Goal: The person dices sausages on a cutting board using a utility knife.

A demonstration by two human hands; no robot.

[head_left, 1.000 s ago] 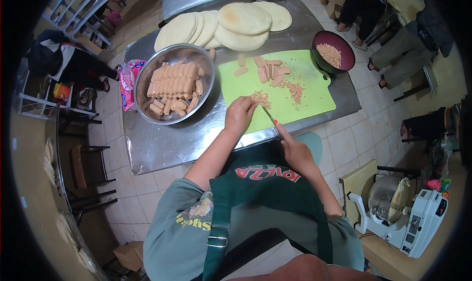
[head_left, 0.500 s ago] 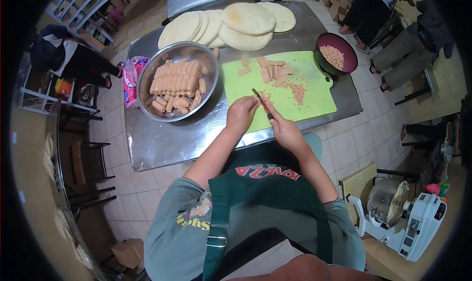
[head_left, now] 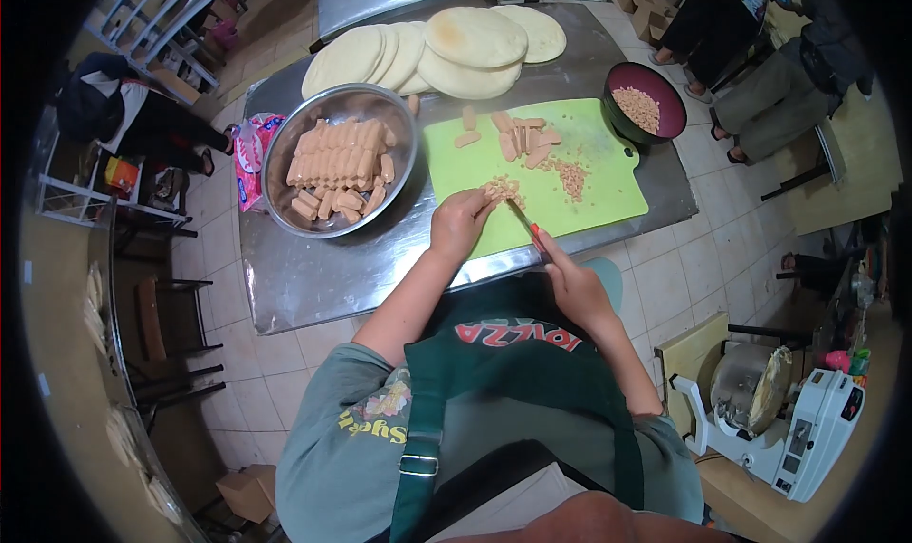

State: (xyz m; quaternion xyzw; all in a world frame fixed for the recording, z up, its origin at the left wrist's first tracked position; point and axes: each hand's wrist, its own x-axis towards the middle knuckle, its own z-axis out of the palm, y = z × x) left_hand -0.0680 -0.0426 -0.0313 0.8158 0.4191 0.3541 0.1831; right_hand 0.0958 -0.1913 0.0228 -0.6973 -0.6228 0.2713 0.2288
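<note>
My left hand is closed at the near left side of the green cutting board, its fingertips pressed on sausage pieces. In my right hand is a knife with a red and black handle, its blade tip at those pieces. Farther up the board lie a heap of cut sausage lengths and a patch of small diced bits. To the left, a steel bowl holds many whole and shorter sausages. Diced sausage fills part of a dark bowl on the right.
Flat round bread bases overlap at the back of the metal table. A pink packet lies left of the steel bowl. People stand beyond both sides. A white machine is at lower right.
The knife and my right hand have shifted right and toward me, the blade drawing back from my left fingertips. More diced sausage shows beside the blade. The view has moved slightly.
</note>
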